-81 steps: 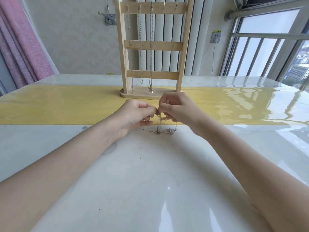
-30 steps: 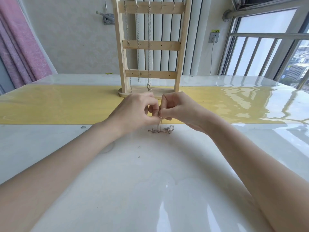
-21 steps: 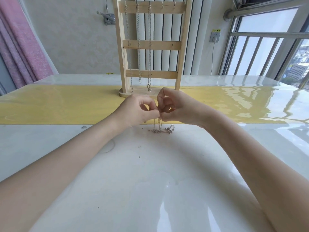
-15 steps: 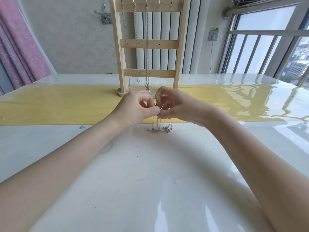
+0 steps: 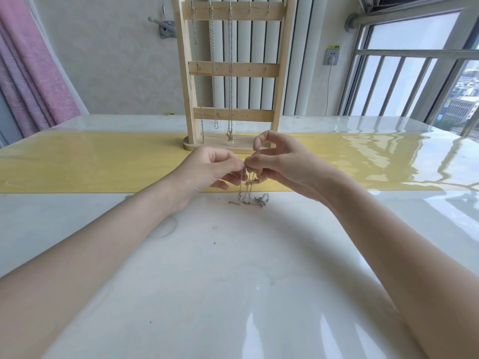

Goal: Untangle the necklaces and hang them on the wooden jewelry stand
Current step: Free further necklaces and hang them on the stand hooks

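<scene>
Over white table (image 5: 233, 281), both hands (image 5: 243, 168) pinch tangled necklaces (image 5: 248, 193).

The only lettering in view is on a small yellow sticker (image 5: 334, 46) stuck to the wall just above the white socket (image 5: 331, 58), right of the wooden stand (image 5: 232, 71). It carries a few dark marks, too small and blurred to read. A second yellow tag (image 5: 169, 114) left of the stand's foot is likewise unreadable.
</scene>
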Demonstrator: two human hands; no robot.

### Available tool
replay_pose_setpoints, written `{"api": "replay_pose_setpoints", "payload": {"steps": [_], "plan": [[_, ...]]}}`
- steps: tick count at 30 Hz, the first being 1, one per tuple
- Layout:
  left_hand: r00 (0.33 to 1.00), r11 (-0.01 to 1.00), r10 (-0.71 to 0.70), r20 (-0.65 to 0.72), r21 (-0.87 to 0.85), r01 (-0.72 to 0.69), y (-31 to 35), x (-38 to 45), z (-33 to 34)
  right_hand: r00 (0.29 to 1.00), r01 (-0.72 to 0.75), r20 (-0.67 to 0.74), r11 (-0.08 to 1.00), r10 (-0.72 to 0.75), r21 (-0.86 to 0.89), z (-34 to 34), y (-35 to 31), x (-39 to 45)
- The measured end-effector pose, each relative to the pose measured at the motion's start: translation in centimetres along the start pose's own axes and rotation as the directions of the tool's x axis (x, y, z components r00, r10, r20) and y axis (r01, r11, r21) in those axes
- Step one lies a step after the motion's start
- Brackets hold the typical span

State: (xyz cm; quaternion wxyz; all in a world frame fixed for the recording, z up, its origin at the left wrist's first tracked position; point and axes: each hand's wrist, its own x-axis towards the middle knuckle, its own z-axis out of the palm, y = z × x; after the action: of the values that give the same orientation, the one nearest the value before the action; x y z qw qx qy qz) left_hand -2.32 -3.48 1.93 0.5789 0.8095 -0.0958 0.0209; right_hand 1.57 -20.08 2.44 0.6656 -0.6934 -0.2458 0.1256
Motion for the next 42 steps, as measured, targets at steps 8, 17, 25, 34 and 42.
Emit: {"api": "replay_pose_setpoints", "payload": {"steps": [8, 17, 25, 34, 42], "plan": [[0.971, 0.848, -0.213, 0.106, -0.474, 0.238, 0.2, 0.0, 0.7, 0.999, 0.028, -0.024, 0.998, -0.027, 0.065, -0.2, 0.0, 0.2], [0.982, 0.922, -0.135, 0.131, -0.345, 0.173, -0.4, 0.1, 0.7, 0.999, 0.022, -0.038, 0.999, -0.021, 0.031, -0.3, 0.1, 0.2], [0.995, 0.970, -0.088, 0.045, -0.221, 0.096, -0.4, 0.3, 0.6, 1.000, -0.002, -0.008, 0.990, 0.004, 0.140, -0.4, -0.1, 0.3], [0.992, 0.962, -0.124, 0.015, -0.244, 0.124, -0.4, 0.5, 0.3, 1.000, -0.019, 0.002, 0.959, 0.019, 0.282, -1.0, -0.1, 0.1], [0.992, 0.992, -0.121, -0.044, -0.032, 0.119, -1.1, 0.2, 1.0, 1.000, -0.016, -0.014, 0.865, 0.027, 0.502, -0.7, -0.2, 0.2]]}}
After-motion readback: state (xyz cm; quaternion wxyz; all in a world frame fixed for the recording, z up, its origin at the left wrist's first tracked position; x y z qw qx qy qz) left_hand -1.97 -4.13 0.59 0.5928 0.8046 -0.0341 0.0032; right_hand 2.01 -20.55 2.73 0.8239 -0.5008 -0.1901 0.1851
